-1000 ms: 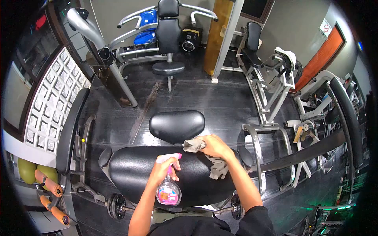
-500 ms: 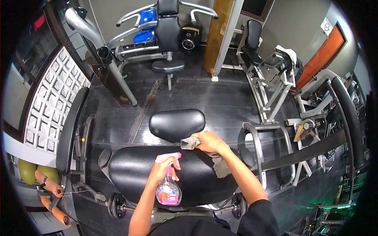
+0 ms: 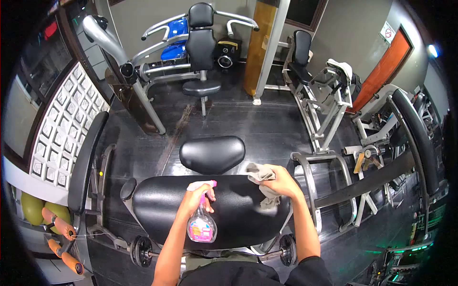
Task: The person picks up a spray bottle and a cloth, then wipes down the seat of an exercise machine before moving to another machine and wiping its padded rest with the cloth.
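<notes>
My left hand is wrapped round the neck of a clear spray bottle with a pink and white trigger head and a pink label. The bottle is upright over the wide black padded bench. At the right part of that pad, my right hand grips a crumpled grey cloth, part of which sticks out past the fingers and part of which hangs below. Whether the cloth touches the pad I cannot tell. Just beyond the bench is a smaller rounded black pad.
A seated press machine stands at the back, near a black speaker. Metal-framed machines line the right side. On the left are a tall black pad and orange rollers. Weight plates flank the near bench edge.
My right hand has moved right along the bench with the cloth, away from the smaller pad. The spray bottle stays in my left hand, nearly in place. The view has tilted slightly.
</notes>
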Available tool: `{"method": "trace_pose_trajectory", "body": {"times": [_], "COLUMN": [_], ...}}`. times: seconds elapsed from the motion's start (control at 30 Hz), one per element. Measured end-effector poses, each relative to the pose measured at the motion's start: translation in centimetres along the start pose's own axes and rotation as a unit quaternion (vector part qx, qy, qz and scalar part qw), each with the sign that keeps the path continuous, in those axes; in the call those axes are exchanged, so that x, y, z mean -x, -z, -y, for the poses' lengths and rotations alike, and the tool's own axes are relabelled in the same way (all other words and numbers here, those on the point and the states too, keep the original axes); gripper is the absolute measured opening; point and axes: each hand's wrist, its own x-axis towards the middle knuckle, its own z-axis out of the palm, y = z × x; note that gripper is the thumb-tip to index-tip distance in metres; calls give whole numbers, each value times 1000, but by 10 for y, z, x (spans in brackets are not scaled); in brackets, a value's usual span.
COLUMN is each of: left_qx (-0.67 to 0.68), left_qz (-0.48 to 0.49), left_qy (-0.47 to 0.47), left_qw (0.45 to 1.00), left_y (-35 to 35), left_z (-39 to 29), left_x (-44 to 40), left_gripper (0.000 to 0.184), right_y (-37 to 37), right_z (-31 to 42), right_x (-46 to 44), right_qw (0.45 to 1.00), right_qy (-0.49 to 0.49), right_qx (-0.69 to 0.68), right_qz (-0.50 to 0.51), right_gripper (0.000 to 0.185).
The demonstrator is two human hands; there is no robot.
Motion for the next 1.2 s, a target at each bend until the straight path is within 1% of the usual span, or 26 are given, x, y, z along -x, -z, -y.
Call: {"method": "trace_pose_trajectory", "body": {"times": [0.03,0.07,0.1,0.17,0.23,0.3,0.4,0.53,0.6,0.63,0.7,0.73,0.77,0.83,0.9,0.93,0.97,1.03,1.07,1.1,1.17,1.2], "left_qx": [-19,-39,-41,-98,-101,-113,-126,-135,-107,-107,-90,-89,-83,-76,-28,-28,-28,-19,-17,-27,-32,-42], "left_qz": [4,8,9,38,66,76,86,81,73,72,76,75,72,67,40,44,42,33,32,27,20,30], "left_qy": [15,31,28,8,-2,-1,-4,3,-3,-2,-9,-8,-15,-20,-18,-15,-13,-6,-4,3,10,9], "left_qw": [1000,999,999,994,993,991,988,988,992,992,993,993,994,995,999,999,999,999,999,999,999,999], "left_y": [-2,-5,-8,-16,-28,-41,-47,-54,-54,-52,-46,-44,-41,-38,-36,-34,-34,-37,-38,-39,-38,-38], "left_z": [-3,-5,-7,-9,-9,-9,-1,2,0,1,5,6,7,8,9,10,10,7,7,6,7,8], "left_x": [-1,-1,0,2,6,6,-9,-12,-11,-11,-16,-17,-19,-19,-20,-21,-20,-16,-15,-15,-16,-17], "left_gripper": [34,36,36,38,36,36,35,37,35,35,34,34,34,35,36,37,37,38,38,38,39,40], "right_y": [1,3,6,12,14,13,9,2,-2,-6,-17,-25,-33,-46,-60,-64,-64,-58,-47,-40,-21,-15], "right_z": [0,2,5,15,21,27,18,17,21,22,19,11,4,14,13,14,14,19,20,13,15,13], "right_x": [9,19,30,53,74,92,109,114,107,100,78,64,51,31,19,16,18,29,35,39,46,47], "right_qw": [1000,1000,998,997,996,994,993,991,989,989,979,973,963,962,960,967,968,978,983,984,988,990], "right_qy": [4,-15,-35,-25,-20,-47,-34,-41,-50,-50,-55,-42,1,-5,44,46,46,92,91,94,69,48], "right_qx": [0,-13,-26,-41,-67,-65,-82,-53,0,0,83,126,173,206,231,221,219,179,159,150,138,127], "right_qz": [-2,-22,-43,-59,-63,-71,-83,-119,-142,-142,-179,-188,-204,-180,-152,-115,-113,-64,-32,-29,-16,-33], "right_gripper": [35,35,35,37,39,41,39,39,38,38,36,32,33,35,38,38,38,39,39,35,30,28]}}
